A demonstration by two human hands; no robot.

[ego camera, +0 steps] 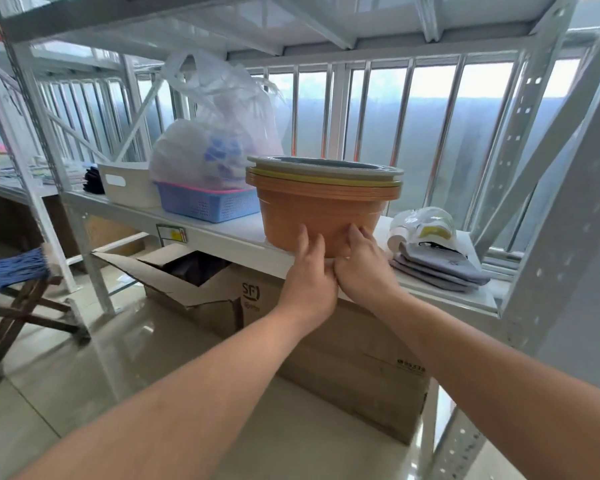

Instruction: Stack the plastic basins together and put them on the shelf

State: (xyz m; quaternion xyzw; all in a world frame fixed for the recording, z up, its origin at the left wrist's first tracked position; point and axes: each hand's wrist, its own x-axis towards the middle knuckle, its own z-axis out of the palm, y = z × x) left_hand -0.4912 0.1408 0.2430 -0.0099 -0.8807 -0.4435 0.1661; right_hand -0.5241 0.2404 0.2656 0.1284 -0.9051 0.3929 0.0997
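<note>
A nested stack of plastic basins (321, 209) stands upright on the white shelf (222, 233), near its front edge. The outer basin is orange, with yellow and grey rims showing on top. My left hand (309, 271) and my right hand (362, 261) are side by side at the stack's lower front. The fingertips of both hands press flat against the orange wall. Neither hand wraps around the stack.
Left of the stack are a blue perforated basket (208, 204) holding a filled plastic bag (215, 140) and a white bin (127, 185). To the right lie folded grey cloths (437, 268). Cardboard boxes (326, 327) stand on the floor under the shelf. A folding stool (18, 282) is at the left.
</note>
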